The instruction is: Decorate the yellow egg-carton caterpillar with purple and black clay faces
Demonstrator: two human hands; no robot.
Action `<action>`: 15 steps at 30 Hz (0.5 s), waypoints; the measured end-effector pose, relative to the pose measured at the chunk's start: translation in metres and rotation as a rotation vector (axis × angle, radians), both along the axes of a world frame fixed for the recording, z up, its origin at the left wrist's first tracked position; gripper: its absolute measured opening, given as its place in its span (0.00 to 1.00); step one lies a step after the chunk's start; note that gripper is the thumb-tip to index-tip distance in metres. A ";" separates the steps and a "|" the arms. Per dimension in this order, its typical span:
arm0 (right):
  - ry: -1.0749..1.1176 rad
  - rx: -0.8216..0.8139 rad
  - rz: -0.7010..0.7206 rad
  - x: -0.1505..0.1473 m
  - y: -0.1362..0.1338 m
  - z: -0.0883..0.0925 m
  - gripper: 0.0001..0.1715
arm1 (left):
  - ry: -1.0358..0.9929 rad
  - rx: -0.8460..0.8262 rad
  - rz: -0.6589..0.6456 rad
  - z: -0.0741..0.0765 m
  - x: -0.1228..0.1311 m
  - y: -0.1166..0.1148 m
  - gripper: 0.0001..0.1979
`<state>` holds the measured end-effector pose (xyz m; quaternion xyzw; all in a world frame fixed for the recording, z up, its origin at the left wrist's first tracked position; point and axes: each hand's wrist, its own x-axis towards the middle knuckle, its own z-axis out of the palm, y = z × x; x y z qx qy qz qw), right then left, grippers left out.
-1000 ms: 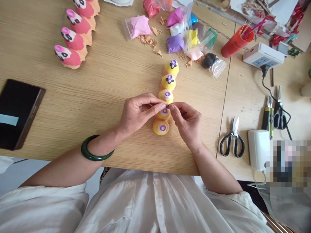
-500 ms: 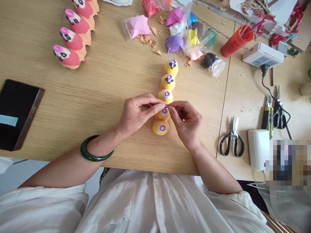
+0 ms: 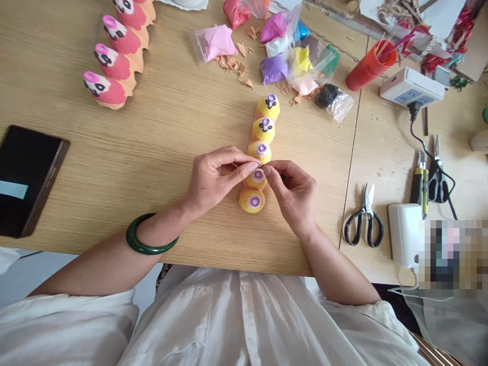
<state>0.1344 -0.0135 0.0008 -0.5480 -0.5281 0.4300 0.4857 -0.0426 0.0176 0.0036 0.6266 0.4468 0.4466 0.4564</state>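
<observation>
A row of yellow-painted egg-carton cups (image 3: pixel 252 201) lies lengthwise in front of me, with purple rings on pale patches. Black face marks show on the two far cups. Above the middle of this row, my left hand (image 3: pixel 217 175) is closed in a pinch, a thin toothpick (image 3: pixel 235 165) showing behind its thumb. My right hand (image 3: pixel 292 190) pinches at the same spot, thumb and forefinger almost touching the left fingertips. Between them is a tiny bit of black clay (image 3: pixel 261 165), mostly hidden by the fingers.
Bags of coloured clay (image 3: pixel 274 68), a bag of black clay (image 3: pixel 328 95) and orange scraps lie beyond. Left are a red-painted carton row (image 3: pixel 110 91) and a phone (image 3: pixel 28 178). Right stand a red cup (image 3: pixel 369 68), power strip (image 3: pixel 412 91) and scissors (image 3: pixel 365 218).
The small black loop seen between the fingertips is now more covered, as my right fingers have shifted slightly. Both hands stay over the yellow row.
</observation>
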 end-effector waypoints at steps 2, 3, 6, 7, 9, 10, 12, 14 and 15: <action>-0.013 -0.004 -0.018 0.000 0.000 -0.001 0.23 | 0.011 0.000 -0.012 0.000 0.000 0.000 0.06; -0.016 -0.003 -0.025 0.000 0.000 -0.002 0.24 | 0.016 0.002 -0.020 -0.001 0.000 -0.001 0.07; -0.014 0.003 -0.031 0.000 0.000 -0.003 0.24 | 0.014 0.025 -0.039 -0.002 -0.001 -0.001 0.06; -0.009 0.002 -0.032 0.000 0.000 -0.003 0.24 | 0.018 0.034 -0.041 -0.002 -0.001 -0.001 0.06; 0.008 0.001 -0.036 0.000 0.000 -0.002 0.21 | 0.034 0.062 -0.039 -0.004 -0.001 0.000 0.07; 0.018 0.003 -0.038 -0.001 -0.001 -0.002 0.20 | 0.042 0.079 -0.039 -0.005 -0.001 0.000 0.07; 0.041 0.011 -0.041 -0.001 -0.001 -0.001 0.17 | 0.048 0.110 -0.041 -0.006 -0.001 0.001 0.08; 0.058 0.020 -0.042 -0.002 -0.001 0.000 0.16 | 0.049 0.118 -0.046 -0.007 -0.001 0.001 0.08; 0.064 0.021 -0.043 -0.003 -0.001 0.000 0.16 | 0.050 0.114 -0.047 -0.007 -0.001 0.001 0.09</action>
